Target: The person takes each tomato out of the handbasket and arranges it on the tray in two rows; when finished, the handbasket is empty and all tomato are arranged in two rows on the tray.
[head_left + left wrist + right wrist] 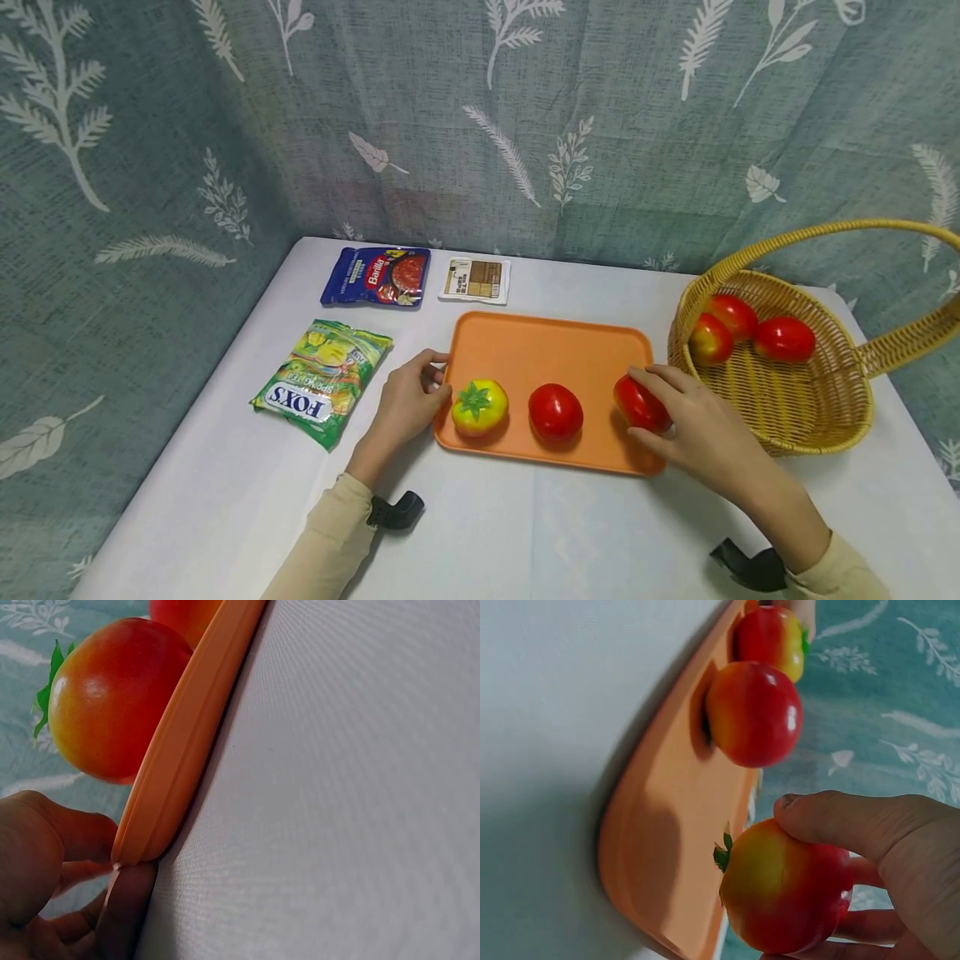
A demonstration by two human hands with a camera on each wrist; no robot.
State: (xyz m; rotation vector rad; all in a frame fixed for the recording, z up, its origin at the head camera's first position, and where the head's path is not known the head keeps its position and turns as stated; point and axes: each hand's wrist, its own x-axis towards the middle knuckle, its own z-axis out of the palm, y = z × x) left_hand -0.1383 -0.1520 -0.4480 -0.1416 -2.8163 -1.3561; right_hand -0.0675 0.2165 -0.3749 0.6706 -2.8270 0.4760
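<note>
An orange tray (555, 342) lies in the middle of the table. On its left side sits a tomato with yellow skin and a green leafy top (480, 407); a red tomato (556, 413) rests near the middle. My left hand (408, 400) grips the tray's left edge, and its fingers (82, 836) meet the rim in the left wrist view. Over the tray's right end, my right hand (705, 429) holds another red tomato (784, 889) between thumb and fingers. In the right wrist view this tomato shows a yellow patch and a small green stem, apart from the tray surface.
To the right stands a yellow wicker basket (787, 417) with a tall handle, holding several red tomatoes (783, 339). A green Fox's bag (322, 379) lies left of the tray. Behind are a blue Barilla pouch (378, 277) and a small brown-and-white packet (476, 280).
</note>
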